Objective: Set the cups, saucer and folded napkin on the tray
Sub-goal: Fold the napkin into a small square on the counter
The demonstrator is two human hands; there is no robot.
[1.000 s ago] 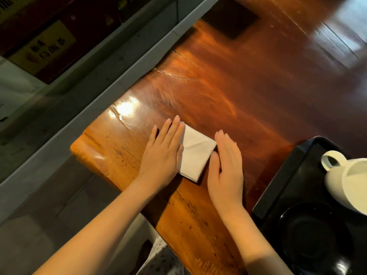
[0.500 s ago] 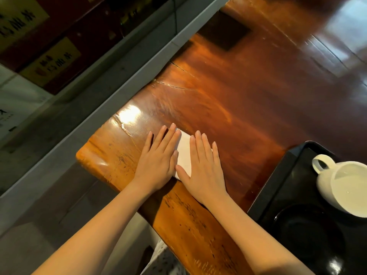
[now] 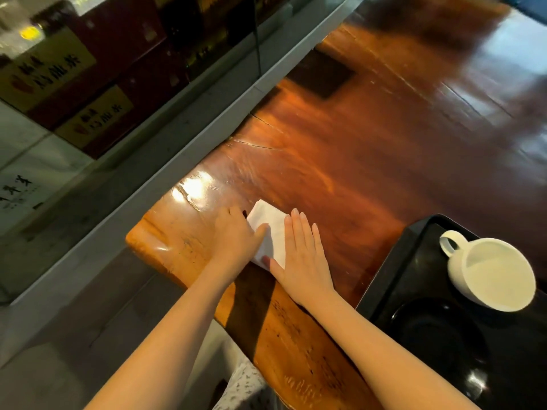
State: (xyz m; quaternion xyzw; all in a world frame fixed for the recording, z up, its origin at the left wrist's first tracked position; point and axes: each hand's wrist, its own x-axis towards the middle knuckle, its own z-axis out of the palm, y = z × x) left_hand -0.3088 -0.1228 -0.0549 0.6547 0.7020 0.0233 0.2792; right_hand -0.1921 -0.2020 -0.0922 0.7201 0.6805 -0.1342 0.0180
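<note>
A white folded napkin [image 3: 270, 229] lies on the glossy wooden table near its left end. My left hand [image 3: 236, 241] grips the napkin's left edge, thumb on top and fingers curled at its far corner. Flat on the napkin's right half rests my right hand [image 3: 305, 255], fingers together. At the right sits a black tray [image 3: 381, 279]. On it stand a white cup [image 3: 494, 270], its handle pointing to the far left, and a black saucer [image 3: 438, 335] nearer to me.
The wooden table [image 3: 370, 161] runs away to the far right, with a dark square inset [image 3: 321, 74] near its far side. A grey ledge [image 3: 165, 161] and a glass case with yellow signs run along the left. Patterned cloth [image 3: 245, 386] shows below the table edge.
My left hand has gone from lying flat to curling around the napkin's left edge. My right hand slid right, so more of the napkin shows between the hands.
</note>
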